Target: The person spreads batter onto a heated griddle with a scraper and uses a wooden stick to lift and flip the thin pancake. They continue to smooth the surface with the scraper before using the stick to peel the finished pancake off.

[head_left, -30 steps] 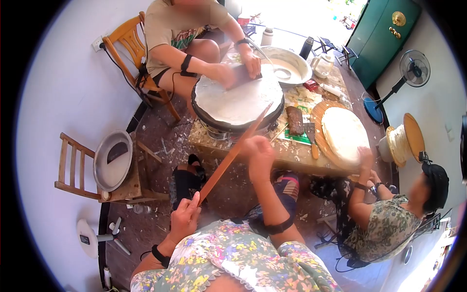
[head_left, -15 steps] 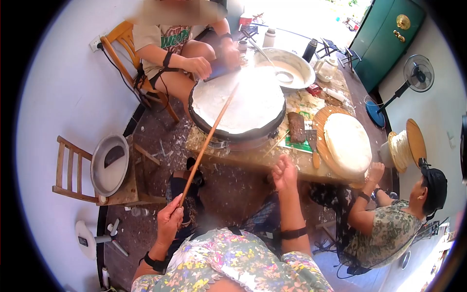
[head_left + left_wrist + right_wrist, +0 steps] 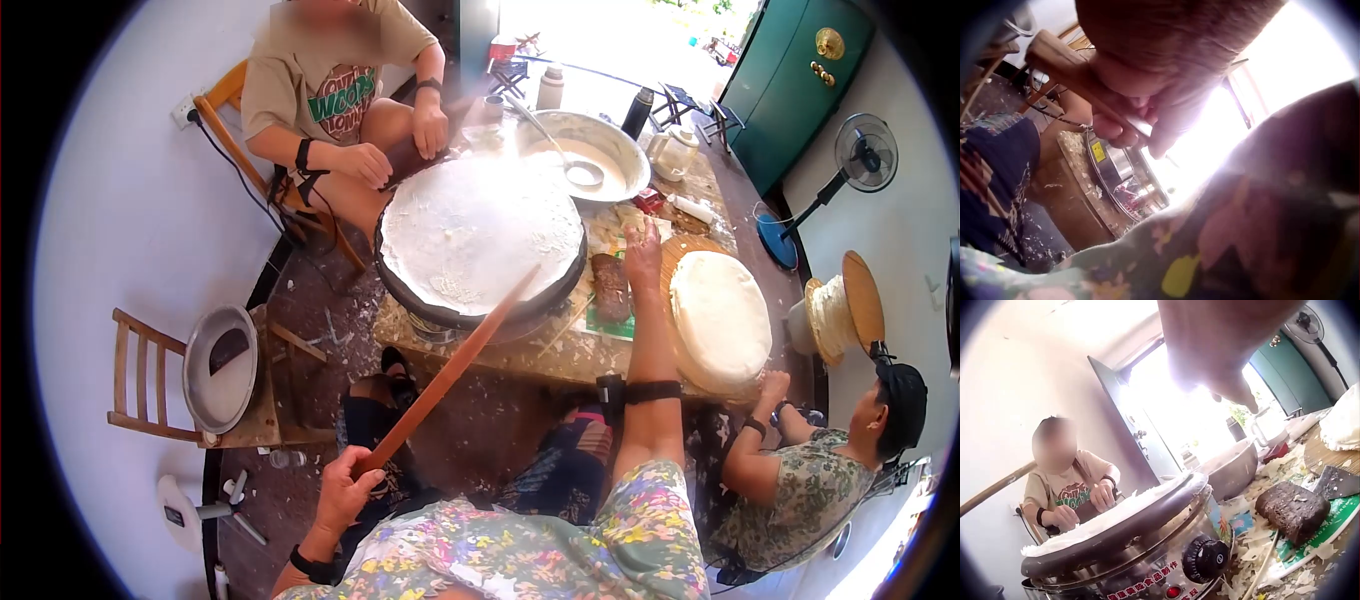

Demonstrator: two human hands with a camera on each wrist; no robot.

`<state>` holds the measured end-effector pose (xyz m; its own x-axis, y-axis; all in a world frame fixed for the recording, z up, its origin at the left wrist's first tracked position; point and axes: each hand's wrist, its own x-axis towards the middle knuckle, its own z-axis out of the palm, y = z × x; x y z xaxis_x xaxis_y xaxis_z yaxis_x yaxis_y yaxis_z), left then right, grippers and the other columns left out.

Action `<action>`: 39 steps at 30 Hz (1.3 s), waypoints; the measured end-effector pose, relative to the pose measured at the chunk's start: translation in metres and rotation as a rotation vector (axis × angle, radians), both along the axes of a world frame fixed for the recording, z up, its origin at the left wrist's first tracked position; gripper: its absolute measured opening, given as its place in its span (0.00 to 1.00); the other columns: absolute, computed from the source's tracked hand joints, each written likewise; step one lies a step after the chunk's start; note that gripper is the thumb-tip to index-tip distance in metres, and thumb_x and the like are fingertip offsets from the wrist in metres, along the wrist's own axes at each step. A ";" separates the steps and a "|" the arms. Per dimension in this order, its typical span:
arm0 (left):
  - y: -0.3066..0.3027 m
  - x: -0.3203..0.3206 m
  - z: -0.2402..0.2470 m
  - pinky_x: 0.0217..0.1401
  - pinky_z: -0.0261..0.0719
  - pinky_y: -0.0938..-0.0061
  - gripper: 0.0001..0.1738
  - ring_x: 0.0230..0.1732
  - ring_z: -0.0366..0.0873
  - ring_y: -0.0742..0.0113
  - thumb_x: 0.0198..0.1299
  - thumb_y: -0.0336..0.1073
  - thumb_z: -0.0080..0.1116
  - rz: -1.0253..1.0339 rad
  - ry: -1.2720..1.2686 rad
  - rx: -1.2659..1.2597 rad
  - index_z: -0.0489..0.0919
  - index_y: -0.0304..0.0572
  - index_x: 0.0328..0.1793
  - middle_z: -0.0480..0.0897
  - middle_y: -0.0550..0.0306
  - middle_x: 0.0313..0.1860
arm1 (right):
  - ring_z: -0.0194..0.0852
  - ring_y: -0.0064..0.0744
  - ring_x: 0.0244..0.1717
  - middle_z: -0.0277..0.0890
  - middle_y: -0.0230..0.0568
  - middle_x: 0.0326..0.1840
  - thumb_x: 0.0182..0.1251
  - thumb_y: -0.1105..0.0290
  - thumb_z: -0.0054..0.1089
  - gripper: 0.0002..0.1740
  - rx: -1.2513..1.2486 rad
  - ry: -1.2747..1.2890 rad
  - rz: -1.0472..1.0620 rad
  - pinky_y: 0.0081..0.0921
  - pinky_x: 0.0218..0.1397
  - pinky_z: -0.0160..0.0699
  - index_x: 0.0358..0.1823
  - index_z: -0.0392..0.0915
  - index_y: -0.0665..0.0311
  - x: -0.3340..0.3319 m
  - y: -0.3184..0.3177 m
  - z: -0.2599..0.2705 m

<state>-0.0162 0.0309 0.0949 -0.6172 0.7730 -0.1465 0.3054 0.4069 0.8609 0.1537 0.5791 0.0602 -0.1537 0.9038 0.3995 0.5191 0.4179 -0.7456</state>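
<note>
My left hand (image 3: 345,492) grips the wide end of a long flat wooden stick (image 3: 440,385), whose pointed tip lies over the near right edge of a round griddle (image 3: 575,275). A white sheet (image 3: 470,225) covers the griddle. In the left wrist view my fingers curl round the stick (image 3: 1063,62). My right hand (image 3: 643,250) is stretched over the table, between a dark brown block (image 3: 610,288) and a stack of pale round sheets (image 3: 720,315). The right wrist view shows this hand (image 3: 1225,350) above the table, holding nothing visible.
Behind the griddle stand a batter bowl (image 3: 625,145) with a ladle, a jug (image 3: 672,152) and a dark bottle (image 3: 637,112). One person (image 3: 330,95) sits across the table, another (image 3: 800,470) at the right. A basin (image 3: 190,375) stands at the left.
My right hand has moved right and forward over the table. The stick's tip has come off the middle of the sheet toward its near right edge. The person opposite has leaned back.
</note>
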 end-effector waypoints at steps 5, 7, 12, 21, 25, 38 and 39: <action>0.011 0.001 0.001 0.35 0.75 0.79 0.12 0.30 0.76 0.74 0.59 0.25 0.60 0.040 -0.333 -0.017 0.77 0.33 0.49 0.81 0.60 0.31 | 0.62 0.54 0.70 0.68 0.58 0.67 0.70 0.67 0.53 0.24 -0.020 0.170 0.026 0.39 0.73 0.59 0.64 0.69 0.73 0.008 -0.084 0.009; 0.015 0.003 0.003 0.34 0.74 0.79 0.13 0.30 0.74 0.77 0.61 0.24 0.59 -0.011 -0.232 0.061 0.79 0.32 0.53 0.79 0.62 0.30 | 0.65 0.53 0.68 0.70 0.56 0.65 0.70 0.70 0.53 0.23 -0.065 0.194 0.024 0.37 0.71 0.62 0.64 0.70 0.72 0.019 -0.109 0.005; 0.030 0.003 0.019 0.34 0.74 0.77 0.17 0.28 0.75 0.70 0.61 0.25 0.61 -0.083 0.106 0.033 0.81 0.37 0.57 0.78 0.56 0.29 | 0.67 0.51 0.66 0.73 0.53 0.63 0.69 0.76 0.54 0.21 0.164 0.137 0.061 0.37 0.69 0.65 0.63 0.71 0.71 0.031 -0.151 0.007; 0.043 0.006 0.036 0.34 0.72 0.76 0.23 0.29 0.74 0.65 0.57 0.25 0.64 -0.128 0.299 0.033 0.81 0.44 0.61 0.73 0.53 0.28 | 0.62 0.55 0.71 0.68 0.53 0.68 0.68 0.73 0.55 0.22 0.379 0.027 0.174 0.44 0.74 0.59 0.63 0.71 0.70 0.020 -0.169 0.023; 0.046 -0.003 0.033 0.32 0.72 0.73 0.24 0.27 0.73 0.61 0.58 0.26 0.63 -0.087 0.351 -0.006 0.80 0.45 0.63 0.72 0.52 0.28 | 0.57 0.56 0.74 0.67 0.54 0.69 0.68 0.64 0.57 0.25 0.485 -0.085 0.270 0.48 0.76 0.54 0.63 0.71 0.69 0.003 -0.176 0.040; 0.154 -0.093 0.044 0.27 0.77 0.62 0.13 0.29 0.80 0.52 0.64 0.35 0.57 -0.147 1.222 -0.140 0.77 0.45 0.55 0.75 0.53 0.29 | 0.58 0.53 0.73 0.66 0.57 0.69 0.67 0.50 0.58 0.36 0.490 -0.391 0.512 0.43 0.74 0.59 0.65 0.68 0.72 -0.138 -0.104 0.016; 0.167 -0.102 0.043 0.27 0.77 0.62 0.12 0.29 0.80 0.53 0.65 0.36 0.57 -0.150 1.274 -0.164 0.76 0.45 0.54 0.75 0.54 0.29 | 0.58 0.53 0.74 0.65 0.59 0.70 0.71 0.48 0.52 0.36 0.449 -0.455 0.522 0.40 0.73 0.60 0.66 0.66 0.73 -0.145 -0.092 0.017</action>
